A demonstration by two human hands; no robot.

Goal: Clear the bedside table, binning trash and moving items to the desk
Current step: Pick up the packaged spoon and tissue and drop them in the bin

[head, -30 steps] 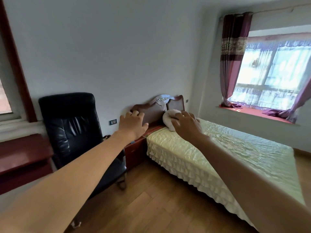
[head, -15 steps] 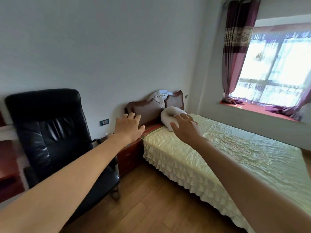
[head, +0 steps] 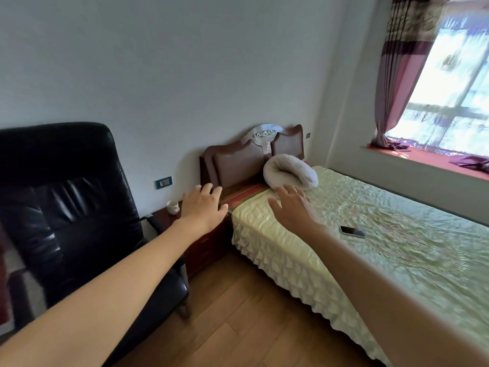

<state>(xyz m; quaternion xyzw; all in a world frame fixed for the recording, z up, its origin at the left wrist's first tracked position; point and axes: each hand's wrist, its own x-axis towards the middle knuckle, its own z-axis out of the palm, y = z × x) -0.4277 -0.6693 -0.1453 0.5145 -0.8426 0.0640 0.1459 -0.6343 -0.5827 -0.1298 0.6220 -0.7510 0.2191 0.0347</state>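
The bedside table (head: 203, 242), dark red wood, stands between the black leather office chair (head: 66, 207) and the bed (head: 370, 234), against the wall. A small white cup (head: 172, 207) sits on the table's rear corner, near the chair. The left hand (head: 202, 207) hovers over the table, fingers spread and holding nothing. The right hand (head: 292, 207) hangs just beside the table, over the bed's corner, fingers apart and empty. A phone (head: 352, 231) lies on the bedspread well beyond the table
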